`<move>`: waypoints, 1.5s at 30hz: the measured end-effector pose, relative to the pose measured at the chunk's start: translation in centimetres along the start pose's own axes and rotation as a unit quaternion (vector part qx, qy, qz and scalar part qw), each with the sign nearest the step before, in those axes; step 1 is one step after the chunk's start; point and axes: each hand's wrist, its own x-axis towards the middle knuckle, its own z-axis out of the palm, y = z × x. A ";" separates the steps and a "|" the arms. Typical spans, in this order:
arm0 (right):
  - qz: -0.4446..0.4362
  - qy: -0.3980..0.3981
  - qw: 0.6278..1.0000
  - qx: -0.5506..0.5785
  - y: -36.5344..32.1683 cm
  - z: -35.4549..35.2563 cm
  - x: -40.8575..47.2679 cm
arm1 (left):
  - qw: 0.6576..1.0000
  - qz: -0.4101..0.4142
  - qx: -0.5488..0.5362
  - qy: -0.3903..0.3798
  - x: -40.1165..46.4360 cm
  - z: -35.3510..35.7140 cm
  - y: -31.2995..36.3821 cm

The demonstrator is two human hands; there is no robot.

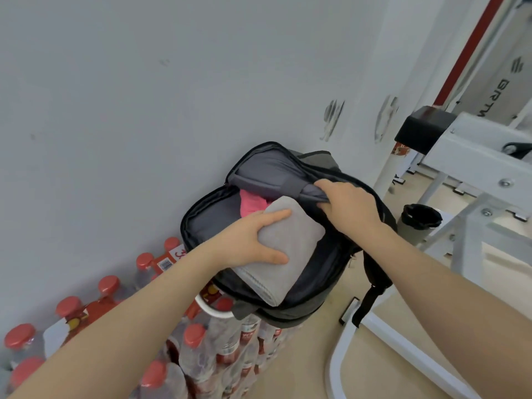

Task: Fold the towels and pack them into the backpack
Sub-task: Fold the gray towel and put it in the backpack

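The right hand is gripping the backpack's inner divider, likely to keep the mouth wide, while the left hand is clasping the folded grey towel, half inside beside a pink towel.

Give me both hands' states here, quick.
Left hand: closed, gripping the folded grey towel at the backpack opening.
Right hand: closed, holding the inner divider back.

Storage or workshop corner, shrink-wrapped bottled water packs, white metal equipment frame, bare wall
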 end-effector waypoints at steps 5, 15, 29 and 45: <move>0.006 -0.003 1.000 0.014 0.1 -0.2 0.0 | 0.927 0.008 0.373 0.044 3.2 3.4 0.9; 0.002 0.048 0.997 -0.061 -1.0 1.5 -2.6 | 0.861 0.132 0.487 -0.068 0.0 3.6 -2.9; -0.039 0.131 0.988 -0.072 0.1 2.2 -2.3 | 0.861 0.101 0.499 -0.001 6.9 5.9 -0.1; -0.068 0.136 0.986 -0.068 -1.0 6.4 -4.9 | 0.839 0.228 0.493 0.046 2.6 3.6 -3.9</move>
